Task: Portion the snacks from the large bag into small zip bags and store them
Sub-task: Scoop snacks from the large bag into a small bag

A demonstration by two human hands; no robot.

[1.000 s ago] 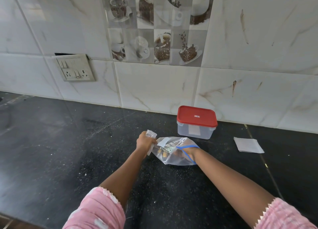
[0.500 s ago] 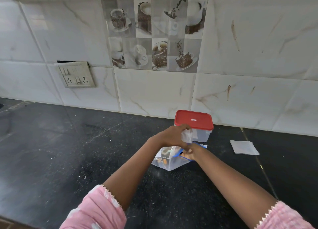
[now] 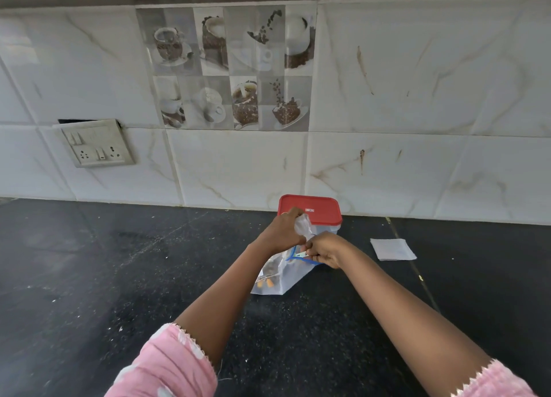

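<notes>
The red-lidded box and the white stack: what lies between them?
Only bare black counter, in the head view, between the red-lidded box and the white stack.

I've got both arms stretched ahead, forearms bare, closing in until the hands touch. Left hand [image 3: 281, 232] is knuckles-up, fingers curled tight round a scrunch of clear plastic [image 3: 302, 225] poking out at its far side. Right hand [image 3: 325, 249] sits just beside it and a touch lower, thumb and fingertips pinching the blue rim of the zip bag [image 3: 283, 279] below both hands. Pink sleeves [image 3: 167, 367] at both elbows.
</notes>
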